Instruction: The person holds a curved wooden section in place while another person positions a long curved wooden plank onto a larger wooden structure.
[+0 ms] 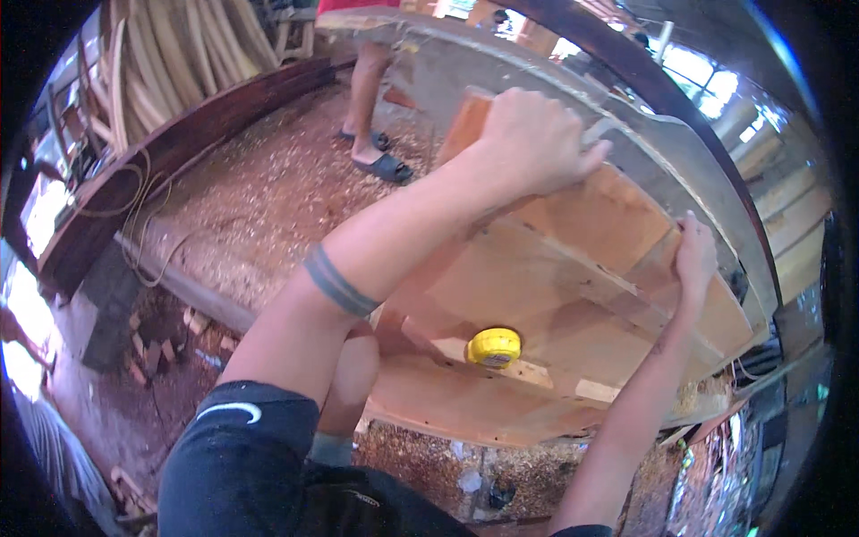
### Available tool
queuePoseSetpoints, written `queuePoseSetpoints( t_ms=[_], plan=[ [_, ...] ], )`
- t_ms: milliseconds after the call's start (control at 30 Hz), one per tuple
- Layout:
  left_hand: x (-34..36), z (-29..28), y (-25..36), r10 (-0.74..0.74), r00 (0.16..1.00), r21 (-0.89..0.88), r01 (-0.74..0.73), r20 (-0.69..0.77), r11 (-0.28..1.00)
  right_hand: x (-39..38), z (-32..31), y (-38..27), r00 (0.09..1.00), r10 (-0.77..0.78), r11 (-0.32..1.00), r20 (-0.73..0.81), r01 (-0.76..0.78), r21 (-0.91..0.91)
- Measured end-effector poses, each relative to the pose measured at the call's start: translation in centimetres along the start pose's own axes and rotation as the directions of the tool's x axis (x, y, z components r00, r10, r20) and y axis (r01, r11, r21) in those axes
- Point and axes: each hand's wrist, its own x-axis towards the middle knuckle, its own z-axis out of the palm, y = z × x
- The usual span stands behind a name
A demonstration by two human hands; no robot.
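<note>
A flat orange-brown wooden board (599, 215) lies across a larger curved wooden panel (465, 277). My left hand (541, 139) is closed at the board's far edge, its thumb pointing right; the fingertips are hidden from view. At the board's right corner, my right hand (696, 255) grips the edge with bent fingers. Between my arms, nearer to me, a round yellow case (494, 347), which looks like a tape measure, rests on the panel beside a pale strip of wood (528, 369).
A long curved dark beam (206, 134) runs along the left, with a loop of cord (139, 215) hanging over it. Wood shavings (277, 188) cover the floor. Another person's sandalled foot (380, 166) stands beyond the panel. Long planks (170, 63) lean at the back left.
</note>
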Motion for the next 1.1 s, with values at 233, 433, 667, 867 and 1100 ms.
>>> queuePoseSetpoints(
  t_ms=[233,433,667,867,1100],
  plan=[
    [-0.5,0.4,-0.1,0.017,1.000,-0.102,-0.017,0.001,0.995,0.9,0.8,2.5,0.998,-0.039,0.999,0.056,0.041,-0.021],
    [-0.6,-0.3,-0.3,-0.006,0.999,-0.122,0.010,0.032,0.992,1.3,1.2,2.7,0.994,-0.087,0.996,0.069,0.089,-0.027],
    [-0.4,-0.6,-0.4,-0.007,0.997,-0.140,0.017,0.077,0.990,0.0,0.4,0.5,0.999,-0.005,1.000,0.032,0.005,0.003],
    [0.0,-0.9,0.3,-0.044,0.989,-0.029,0.049,0.144,0.998,-0.1,0.2,0.3,0.999,-0.036,0.999,0.012,0.036,-0.015],
    [0.3,0.0,0.3,0.029,0.997,-0.051,-0.026,0.077,0.998,-0.2,0.1,0.5,0.999,-0.043,0.999,-0.020,0.043,-0.005]
  ],
)
